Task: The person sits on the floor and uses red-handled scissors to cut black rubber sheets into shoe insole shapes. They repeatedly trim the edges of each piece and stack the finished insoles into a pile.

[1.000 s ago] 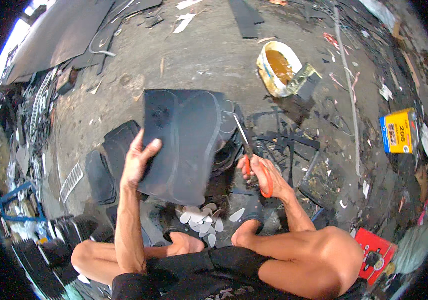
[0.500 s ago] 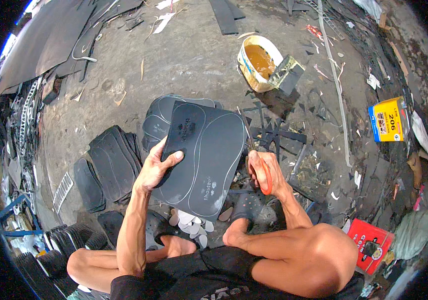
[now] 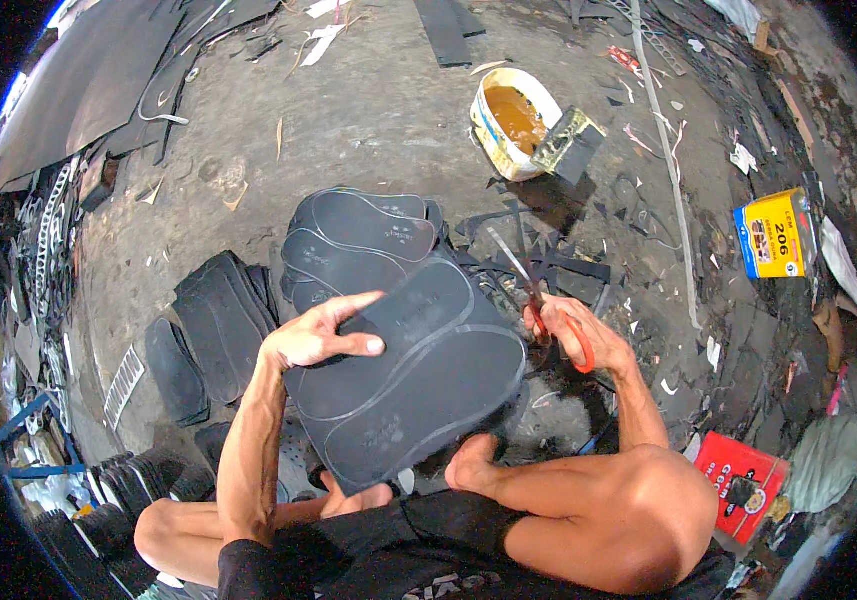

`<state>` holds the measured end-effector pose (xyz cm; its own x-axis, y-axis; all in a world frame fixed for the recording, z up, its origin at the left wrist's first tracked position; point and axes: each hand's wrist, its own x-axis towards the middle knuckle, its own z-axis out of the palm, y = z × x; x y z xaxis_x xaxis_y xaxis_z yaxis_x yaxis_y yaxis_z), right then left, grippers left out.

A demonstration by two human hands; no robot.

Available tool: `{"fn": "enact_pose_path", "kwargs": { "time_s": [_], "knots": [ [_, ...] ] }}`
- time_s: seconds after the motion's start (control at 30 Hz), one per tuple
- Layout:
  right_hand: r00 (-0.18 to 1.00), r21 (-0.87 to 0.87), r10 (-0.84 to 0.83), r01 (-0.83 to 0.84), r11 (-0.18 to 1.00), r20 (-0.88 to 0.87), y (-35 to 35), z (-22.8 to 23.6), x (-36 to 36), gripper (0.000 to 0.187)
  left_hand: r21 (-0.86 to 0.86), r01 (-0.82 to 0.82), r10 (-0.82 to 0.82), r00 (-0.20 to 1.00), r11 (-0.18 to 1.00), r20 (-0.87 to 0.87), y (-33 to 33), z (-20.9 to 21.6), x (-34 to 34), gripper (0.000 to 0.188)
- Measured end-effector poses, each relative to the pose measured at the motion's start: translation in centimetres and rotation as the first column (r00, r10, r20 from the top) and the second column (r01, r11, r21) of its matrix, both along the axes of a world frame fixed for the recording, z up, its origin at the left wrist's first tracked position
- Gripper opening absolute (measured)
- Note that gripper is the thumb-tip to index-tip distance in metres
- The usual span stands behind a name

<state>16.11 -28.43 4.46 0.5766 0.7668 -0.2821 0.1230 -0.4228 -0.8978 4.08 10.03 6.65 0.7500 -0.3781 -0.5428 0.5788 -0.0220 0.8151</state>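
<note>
- Nearest: your bent bare legs (image 3: 589, 515); one white teardrop-shaped piece (image 3: 407, 481) shows just below the sheet, near your feet.
- Beside your right knee: a red rectangular container (image 3: 744, 462) with a small dark object on top.
- Work in hand: a flat black sheet with pale, curved, sole-like outlines (image 3: 419, 365), held tilted in front of you, above your feet.
- Your left hand (image 3: 317, 338) grips the sheet by its upper left edge: thumb laid flat on top, index finger stretched along the edge, remaining fingers hidden beneath.
- Your right hand (image 3: 589, 338) is closed around the orange handles of metal-bladed scissors (image 3: 511, 255). Blades point up and left, near the sheet's right side; cannot tell how far they are parted.
- Left of the sheet: a pile of dark outlined sheets (image 3: 217, 325) and, adjoining, a smaller pile of dark rounded pieces (image 3: 177, 372).
- Just beyond the sheet: a stack of black outlined sheets (image 3: 354, 235), partly covered by it.
- Beyond the scissors: black angular offcuts (image 3: 579, 266) scattered on the grey floor (image 3: 369, 130).
- Far right: a yellow-and-blue container (image 3: 781, 240).
- Farther ahead: a white tub (image 3: 497, 150) holding amber liquid (image 3: 516, 118); a smeared dark flat piece (image 3: 571, 148) rests at its right rim.
- Far left: a large dark sheet (image 3: 84, 90).
</note>
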Motion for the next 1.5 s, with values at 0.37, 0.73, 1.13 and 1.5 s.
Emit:
{"fn": "enact_pose_path", "kwargs": {
  "time_s": [0.37, 0.73, 1.13, 1.5],
  "knots": [
    [0.854, -0.274, 0.510, -0.469, 0.840, 0.102, 3.1, 5.2, 4.4, 0.059, -0.117, 0.399, -0.383, 0.914, 0.910, 0.132, -1.9, 0.8, 2.0, 0.061],
    [0.994, -0.031, -0.098, 0.096, 0.995, -0.055, 0.5, 0.3, 1.7, 0.065, -0.253, -0.765, 0.785, 0.619, 0.592, -0.036, -3.8, -3.2, -0.5, 0.052],
    [0.993, -0.137, -0.067, 0.080, 0.987, 0.096, 4.4, -0.8, 0.6, 0.063, -0.090, -0.804, 0.808, 0.581, 0.588, 0.092, -7.9, -4.0, -1.9, 0.034],
    [0.919, -0.003, -0.394, 0.394, 0.919, 0.030, 4.6, -2.9, -2.2, 0.064, -0.144, -0.882, 0.893, 0.450, 0.448, 0.018, -8.1, -4.9, -1.2, 0.037]
  ]
}}
